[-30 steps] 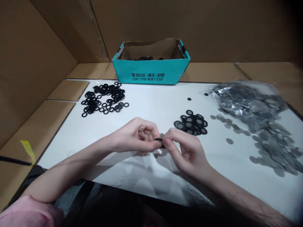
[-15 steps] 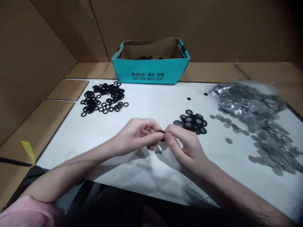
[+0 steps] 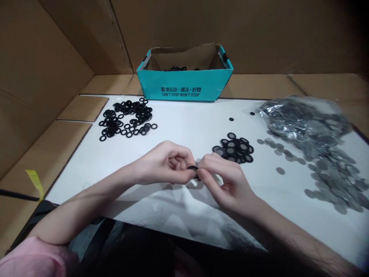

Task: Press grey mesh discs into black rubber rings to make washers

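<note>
Above the white tabletop, left hand and right hand pinch one round black ring; uneven fingertip pressure could spring it loose.

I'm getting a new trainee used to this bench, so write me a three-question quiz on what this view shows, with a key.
1. Multiple choice: What do the left hand and the right hand both have between their fingers?
a) the clear plastic bag
b) a black ring
c) the yellow strip

2. True or false: A closed lid covers the turquoise box.

3. Fill the gap: The heap of loose grey discs lies on the person's ____ side of the white surface.

Key:
1. b
2. False; its top is open.
3. right
</note>
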Demonstrator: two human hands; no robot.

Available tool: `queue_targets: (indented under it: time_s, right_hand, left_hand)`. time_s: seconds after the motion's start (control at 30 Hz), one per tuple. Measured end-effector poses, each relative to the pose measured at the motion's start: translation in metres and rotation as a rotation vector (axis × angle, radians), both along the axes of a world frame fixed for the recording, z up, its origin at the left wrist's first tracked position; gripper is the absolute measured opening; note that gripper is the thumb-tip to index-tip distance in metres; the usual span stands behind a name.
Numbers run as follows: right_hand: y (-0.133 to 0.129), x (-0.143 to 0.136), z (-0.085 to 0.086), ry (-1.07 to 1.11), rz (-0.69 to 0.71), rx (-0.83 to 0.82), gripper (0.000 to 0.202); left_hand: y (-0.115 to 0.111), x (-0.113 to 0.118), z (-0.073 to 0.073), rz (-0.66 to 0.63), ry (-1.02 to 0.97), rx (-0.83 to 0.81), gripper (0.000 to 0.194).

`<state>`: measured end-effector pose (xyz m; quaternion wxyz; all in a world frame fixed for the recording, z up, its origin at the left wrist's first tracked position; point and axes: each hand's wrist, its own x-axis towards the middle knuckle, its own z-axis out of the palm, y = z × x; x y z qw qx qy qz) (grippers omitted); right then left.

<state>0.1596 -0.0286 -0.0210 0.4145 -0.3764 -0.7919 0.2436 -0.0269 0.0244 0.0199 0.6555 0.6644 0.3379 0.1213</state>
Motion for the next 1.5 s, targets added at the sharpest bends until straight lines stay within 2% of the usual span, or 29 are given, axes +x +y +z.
queue_targets:
  time_s: [0.1,0.2,0.3,0.43,0.57,0.63,0.73,0.87,0.93,1.03,1.2,1.37,1.43,1.5]
  right_hand:
    - [0.004,0.003,0.0,-0.067,0.044,0.033,0.022]
    - [0.005,0.005,-0.002,-0.04,0.026,0.015,0.021]
    - [0.004,0.005,-0.003,0.031,-0.023,-0.012,0.022]
    - [0.002,0.002,-0.003,0.08,-0.059,0.006,0.02]
    - [0.001,0.0,-0.001,0.054,-0.037,0.03,0.019]
    - [0.001,-0.001,-0.001,0.04,-0.039,0.007,0.02]
    - [0.001,0.0,-0.001,0.1,-0.108,-0.111,0.023]
    - [0.0,0.002,-0.004,0.282,-0.123,-0.413,0.032]
    - [0.0,0.001,-0.006,0.412,-0.078,-0.579,0.036]
    - [0.001,-0.001,-0.006,0.611,0.007,-0.776,0.039]
    - [0.001,-0.005,-0.003,0.747,0.043,-0.924,0.038]
    - [-0.002,-0.008,-0.002,0.714,0.038,-0.922,0.04]
    - [0.0,-0.003,0.0,0.592,0.004,-0.847,0.04]
    - [0.004,0.009,0.004,0.359,-0.088,-0.706,0.04]
  left_hand:
    - [-0.002,0.0,-0.005,0.003,0.007,0.067,0.009]
    - [-0.005,0.002,-0.009,0.03,-0.031,0.073,0.013]
    - [-0.007,0.003,-0.007,0.044,-0.073,0.033,0.014]
    - [-0.006,0.004,-0.002,0.043,-0.021,0.007,0.012]
    - [-0.003,0.004,-0.001,0.024,-0.01,-0.002,0.01]
    - [-0.002,0.004,-0.004,0.053,-0.025,-0.005,0.01]
    - [-0.003,0.004,-0.009,0.113,-0.074,-0.064,0.012]
    - [-0.003,0.004,-0.015,0.149,-0.169,-0.1,0.016]
    - [-0.004,0.004,-0.017,0.172,-0.21,-0.024,0.015]
    - [-0.005,0.004,-0.019,0.178,-0.265,0.177,0.018]
    - [-0.01,0.006,-0.018,0.166,-0.288,0.38,0.02]
    - [-0.013,0.008,-0.019,0.168,-0.287,0.349,0.016]
    - [-0.01,0.006,-0.019,0.142,-0.264,0.323,0.02]
    - [-0.002,0.002,-0.018,0.117,-0.22,0.325,0.029]
